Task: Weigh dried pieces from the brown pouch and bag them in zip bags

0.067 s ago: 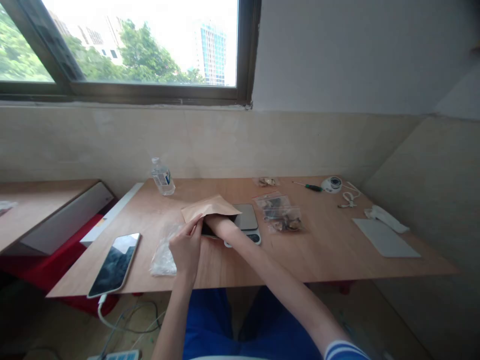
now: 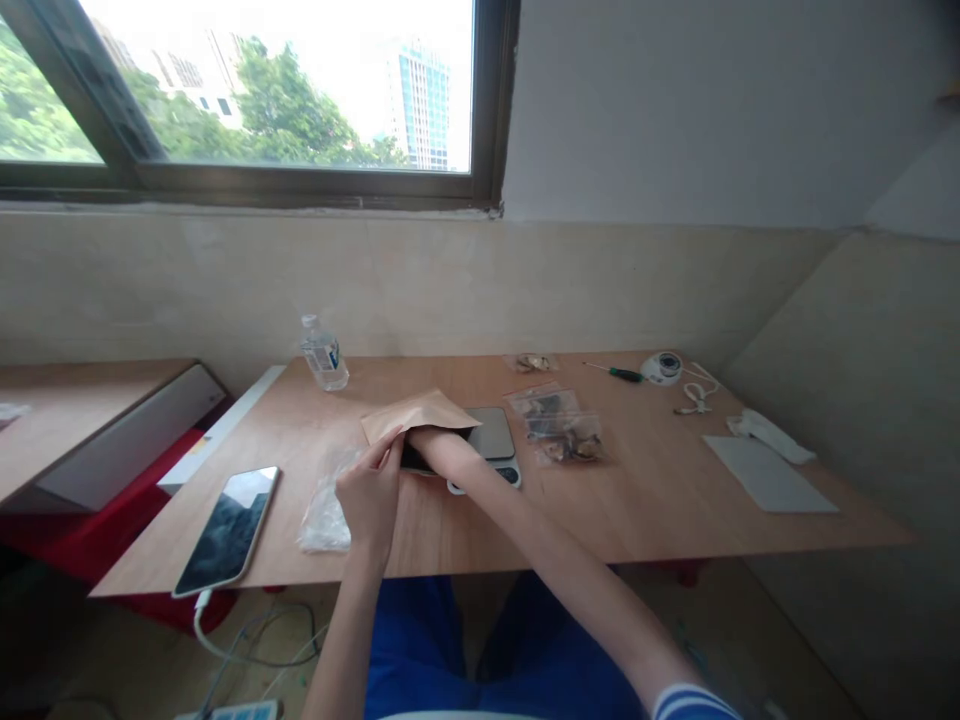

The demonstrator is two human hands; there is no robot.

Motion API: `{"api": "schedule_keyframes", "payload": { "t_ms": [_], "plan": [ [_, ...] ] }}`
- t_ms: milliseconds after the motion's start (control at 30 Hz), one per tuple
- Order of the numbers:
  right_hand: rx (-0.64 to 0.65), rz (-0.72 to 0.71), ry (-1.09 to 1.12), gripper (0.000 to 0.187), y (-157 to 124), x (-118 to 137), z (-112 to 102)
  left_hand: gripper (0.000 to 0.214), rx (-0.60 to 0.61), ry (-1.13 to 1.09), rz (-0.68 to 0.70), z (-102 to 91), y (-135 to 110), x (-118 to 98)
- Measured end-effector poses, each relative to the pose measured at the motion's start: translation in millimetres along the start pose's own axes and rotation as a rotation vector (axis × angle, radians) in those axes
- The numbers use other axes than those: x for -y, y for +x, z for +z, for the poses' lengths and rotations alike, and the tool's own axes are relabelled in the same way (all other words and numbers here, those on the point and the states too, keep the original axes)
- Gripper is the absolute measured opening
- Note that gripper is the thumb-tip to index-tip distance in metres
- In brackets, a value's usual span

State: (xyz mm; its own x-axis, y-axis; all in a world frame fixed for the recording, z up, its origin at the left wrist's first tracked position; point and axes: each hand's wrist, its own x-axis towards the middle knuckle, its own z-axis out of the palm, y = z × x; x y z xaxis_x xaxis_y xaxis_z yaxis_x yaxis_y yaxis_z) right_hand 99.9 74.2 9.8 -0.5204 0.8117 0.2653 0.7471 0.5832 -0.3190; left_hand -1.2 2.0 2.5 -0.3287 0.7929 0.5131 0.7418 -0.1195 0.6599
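Across the wooden table point(image 2: 637, 500) from where I stand, the person works at a brown paper bag point(image 2: 416, 412) whose open mouth faces toward them and a little to their right. The left hand point(image 2: 371, 490) pinches the bag's near edge between thumb and fingers. The right hand point(image 2: 431, 445) is in through the mouth up to about the wrist, so I can't tell whether its fingers are closed on anything in there. The bag is near the middle of the table, covering part of a small scale point(image 2: 495, 437), whose plate and white front show on the right. Crumpled clear plastic point(image 2: 326, 515) lies just beside the left hand, and a phone point(image 2: 229, 530) on a charging cable is farther left. Right of the scale, two clear packets point(image 2: 570, 440) overlap, dark pieces inside them. A water bottle point(image 2: 325, 358) stands upright toward the wall, and a green-handled screwdriver point(image 2: 625, 375) lies at the far right.
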Motion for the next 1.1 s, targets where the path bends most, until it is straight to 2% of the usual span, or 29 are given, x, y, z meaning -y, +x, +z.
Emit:
{"api": "schedule_keyframes", "payload": {
  "t_ms": [133,233,333,500,600,700,800,933,1000,1100],
  "plan": [
    [0.042,-0.094,-0.046,0.034,-37,5,-25,0.023,0.023,0.019,-0.023,-5.0,8,-1],
    [-0.005,-0.176,0.03,0.032,-56,6,-41,0.023,0.043,-0.001,-0.047,-9.7,16,-3],
    [-0.083,-0.229,0.168,0.027,-62,3,-51,0.024,0.074,0.0,-0.069,-13.4,25,-5],
    [-0.297,-0.22,0.547,0.015,-63,0,-58,0.026,0.136,-0.018,-0.071,-17.2,39,-10],
    [-0.419,-0.148,0.87,0.008,-71,2,-64,0.028,0.126,-0.007,-0.06,-17.4,46,-12],
    [-0.516,-0.063,1.208,0.021,-83,-3,-70,0.029,0.093,-0.016,-0.055,-16.1,51,-10],
    [-0.58,0.03,1.365,0.027,-97,-24,-70,0.029,0.079,-0.032,-0.059,-14.7,53,-8],
    [-0.642,0.206,1.275,0.027,-108,-66,-52,0.028,0.076,-0.044,-0.073,-12.9,50,-8],
    [-0.606,0.258,1.072,0.023,-109,-83,-37,0.027,0.069,-0.042,-0.068,-11.8,48,-9],
    [-0.508,0.248,0.632,0.009,-105,-94,-17,0.026,0.067,-0.03,-0.074,-10.7,46,-9]
  ]
}}
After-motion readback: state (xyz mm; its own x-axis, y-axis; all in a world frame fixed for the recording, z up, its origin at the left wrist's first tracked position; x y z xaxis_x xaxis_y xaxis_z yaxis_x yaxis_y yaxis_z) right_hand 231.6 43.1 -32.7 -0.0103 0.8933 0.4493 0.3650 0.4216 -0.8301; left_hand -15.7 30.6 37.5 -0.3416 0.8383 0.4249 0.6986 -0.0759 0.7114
